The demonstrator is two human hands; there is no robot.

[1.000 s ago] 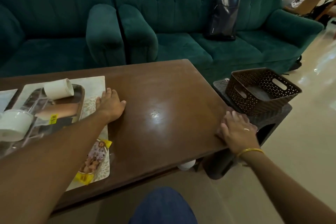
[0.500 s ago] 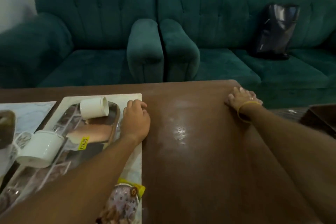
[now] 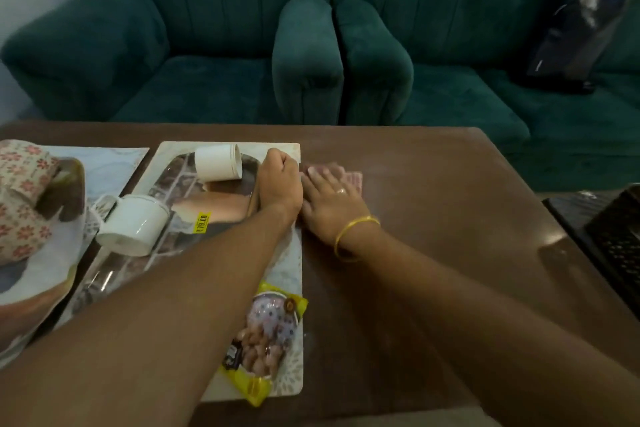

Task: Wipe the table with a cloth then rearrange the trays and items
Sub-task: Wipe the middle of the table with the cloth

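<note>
My right hand (image 3: 330, 199) lies flat on a small pinkish cloth (image 3: 353, 179) on the brown table (image 3: 450, 218), right beside the white placemat (image 3: 294, 253). My left hand (image 3: 280, 184) is curled on the right rim of the shiny steel tray (image 3: 173, 184) on that mat. Two white cups lie on their sides on the tray, one at the back (image 3: 217, 167) and one at the front (image 3: 133, 224). A yellow snack packet (image 3: 265, 340) rests on the mat's near right part.
A second mat at the left carries a floral bundle (image 3: 24, 201) on a brown tray (image 3: 69, 191). A dark perforated basket (image 3: 616, 243) sits at the right past the table's end. Green sofas (image 3: 311, 63) stand behind the table, with a black bag (image 3: 581, 31) on one.
My right hand has swept with the cloth from the table's right end to the mat's edge beside my left hand. My left hand has curled onto the tray rim. The view turned left.
</note>
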